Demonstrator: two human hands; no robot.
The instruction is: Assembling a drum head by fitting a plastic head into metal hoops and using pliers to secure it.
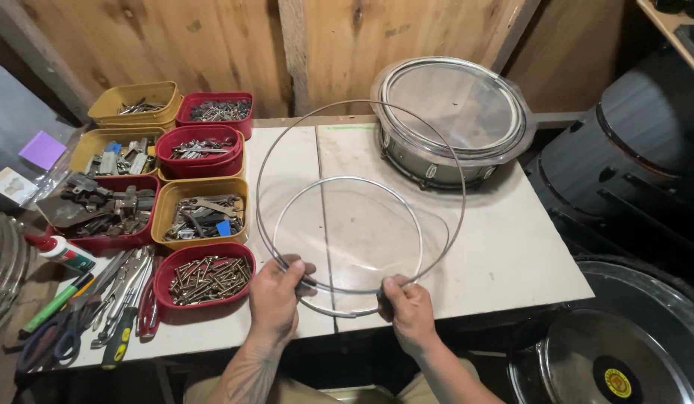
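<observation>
Together, both hands grip the near arcs of two metal hoops: the left hand [276, 293] has its fingers curled shut around the rims, and the right hand [408, 307] pinches them closed as well. The small hoop [347, 179] sits inside the large hoop [360, 102], and a clear film appears stretched across them. They hang over the desk [512, 247] near its front edge. By the look of it, the hoops are being fitted together; seating them evenly would call for steady, level pressure. A drum [452, 123] stands at the far right corner, parts trays [205, 280] along the left edge.
</observation>
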